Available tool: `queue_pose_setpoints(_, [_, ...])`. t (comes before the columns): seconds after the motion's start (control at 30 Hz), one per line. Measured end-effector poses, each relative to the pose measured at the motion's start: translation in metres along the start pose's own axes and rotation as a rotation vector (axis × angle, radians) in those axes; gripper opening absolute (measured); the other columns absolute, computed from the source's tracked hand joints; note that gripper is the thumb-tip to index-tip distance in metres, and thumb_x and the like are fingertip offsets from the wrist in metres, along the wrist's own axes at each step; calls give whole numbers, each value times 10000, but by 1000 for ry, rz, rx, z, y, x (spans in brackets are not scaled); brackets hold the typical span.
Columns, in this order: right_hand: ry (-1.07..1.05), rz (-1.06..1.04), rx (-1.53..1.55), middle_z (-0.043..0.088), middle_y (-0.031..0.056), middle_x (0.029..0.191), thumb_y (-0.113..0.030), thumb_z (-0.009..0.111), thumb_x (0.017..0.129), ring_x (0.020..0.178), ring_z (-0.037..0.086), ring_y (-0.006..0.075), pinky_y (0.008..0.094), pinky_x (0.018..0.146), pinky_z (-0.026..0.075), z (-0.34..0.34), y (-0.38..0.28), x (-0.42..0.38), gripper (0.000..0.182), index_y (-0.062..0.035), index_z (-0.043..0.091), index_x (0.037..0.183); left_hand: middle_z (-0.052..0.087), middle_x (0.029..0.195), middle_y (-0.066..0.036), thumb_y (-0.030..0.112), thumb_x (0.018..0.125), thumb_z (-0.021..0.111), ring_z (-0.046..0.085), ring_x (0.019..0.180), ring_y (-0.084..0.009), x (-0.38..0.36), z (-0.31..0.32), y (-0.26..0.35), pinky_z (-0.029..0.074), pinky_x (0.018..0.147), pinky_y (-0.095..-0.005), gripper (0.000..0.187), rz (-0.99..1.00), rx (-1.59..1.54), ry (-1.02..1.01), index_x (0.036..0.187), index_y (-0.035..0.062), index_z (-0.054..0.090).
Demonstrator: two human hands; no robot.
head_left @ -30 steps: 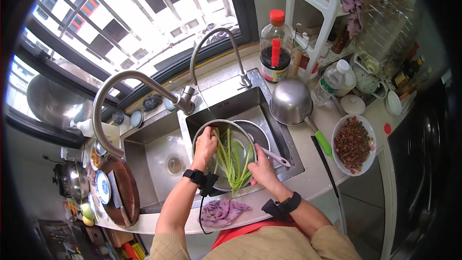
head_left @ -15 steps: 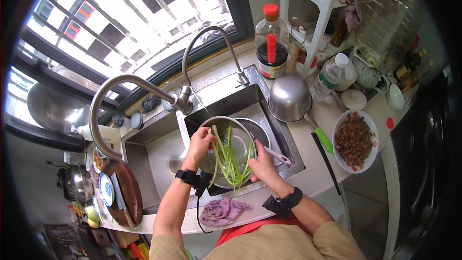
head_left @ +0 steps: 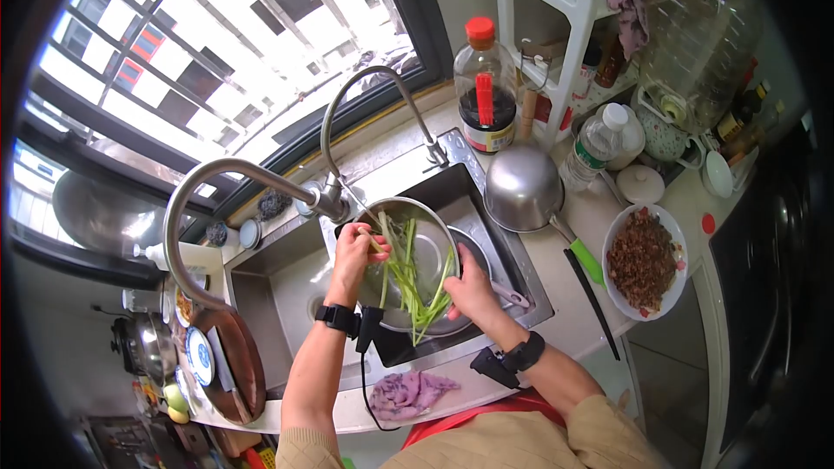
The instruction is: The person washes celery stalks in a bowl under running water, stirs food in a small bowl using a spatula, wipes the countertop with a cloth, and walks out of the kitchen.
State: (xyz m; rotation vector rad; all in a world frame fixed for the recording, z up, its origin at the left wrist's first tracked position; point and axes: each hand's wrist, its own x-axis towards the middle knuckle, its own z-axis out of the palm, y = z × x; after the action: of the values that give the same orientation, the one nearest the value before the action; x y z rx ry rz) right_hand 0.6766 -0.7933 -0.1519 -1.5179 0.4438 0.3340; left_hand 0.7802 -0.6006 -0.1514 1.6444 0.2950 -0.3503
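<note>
Over the sink [head_left: 512, 274], her left hand [head_left: 354, 247] pinches the green stalks [head_left: 408, 278] at the steel bowl [head_left: 430, 243] rim; right hand [head_left: 469, 287] clasps the bowl's near edge.

two hands [head_left: 352, 256]; two taps [head_left: 261, 178], one bowl [head_left: 434, 239], two bottles [head_left: 485, 87]

A sauce bottle [head_left: 483, 87] stood behind an upturned pot [head_left: 522, 188], a plate of mince [head_left: 643, 259] right, a purple cloth [head_left: 408, 394] near.
</note>
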Motion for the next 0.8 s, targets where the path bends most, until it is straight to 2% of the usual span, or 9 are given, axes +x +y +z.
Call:
queue_pose_setpoints(0.2, [-6, 9, -8, 511, 231, 1077, -91, 455, 677, 423, 569, 246, 313, 453, 493, -3, 6, 4, 658, 14, 236, 1289, 535, 826, -153, 71, 831, 372, 605, 677, -241, -3, -8, -4, 530, 558, -283, 162, -33, -76, -67, 988, 30, 376])
queue_pose_setpoints(0.3, [-41, 31, 11, 531, 237, 1038, -90, 455, 679, 411, 561, 231, 318, 440, 489, -3, 7, 2, 660, 12, 231, 1291, 554, 781, -134, 81, 836, 381, 612, 633, -229, -6, -10, -5, 522, 504, -272, 121, -25, -59, -19, 952, 48, 395])
queue_pose_setpoints(0.4, [-64, 51, 33, 549, 245, 981, -88, 453, 681, 394, 551, 222, 319, 425, 483, 0, 6, 0, 660, 8, 226, 1293, 544, 706, -105, 85, 825, 344, 592, 547, -203, -7, -5, -4, 500, 442, -268, 128, -8, 108, 63, 934, 49, 402])
queue_pose_setpoints(0.47, [-91, 67, 33, 552, 252, 961, -80, 450, 683, 384, 545, 221, 315, 407, 478, 1, 9, 1, 656, 5, 224, 1293, 521, 630, -80, 99, 817, 316, 558, 459, -180, -4, 0, -4, 462, 378, -262, 135, 42, 389, 110, 893, 47, 415])
queue_pose_setpoints(0.5, [-92, 67, 31, 552, 252, 961, -80, 450, 683, 384, 545, 221, 315, 407, 478, 2, 10, 2, 656, 5, 224, 1293, 515, 557, -78, 112, 821, 348, 537, 415, -166, -5, 6, -2, 421, 341, -272, 118, 79, 409, 157, 807, 40, 439])
queue_pose_setpoints(0.6, [-67, 64, 100, 536, 186, 984, -13, 428, 666, 373, 518, 183, 262, 308, 427, 2, 9, 2, 641, -25, 279, 1290, 515, 550, -80, 130, 823, 352, 534, 400, -177, -9, 16, 7, 428, 350, -281, 128, 116, 579, 162, 810, 37, 439])
queue_pose_setpoints(0.67, [-84, 52, 71, 555, 252, 946, -71, 444, 683, 380, 543, 224, 315, 387, 472, 0, 8, 1, 649, 6, 228, 1291, 527, 606, -67, 160, 828, 385, 547, 473, -163, -3, 15, -1, 451, 391, -282, 154, 78, 526, 144, 794, 29, 459])
queue_pose_setpoints(0.73, [-74, 43, 62, 557, 246, 945, -69, 444, 683, 379, 543, 223, 315, 390, 472, 0, 7, 1, 650, 2, 230, 1292, 539, 716, -45, 194, 825, 437, 546, 606, -134, 1, 15, -7, 471, 447, -274, 185, 6, 215, -11, 788, 23, 496])
queue_pose_setpoints(0.8, [-61, 33, 57, 559, 241, 944, -66, 444, 682, 378, 542, 223, 314, 392, 473, 1, 8, 1, 650, -2, 231, 1293, 517, 790, -5, 209, 809, 484, 510, 704, -104, -1, 13, -5, 492, 529, -285, 180, -74, 174, -59, 803, 37, 539])
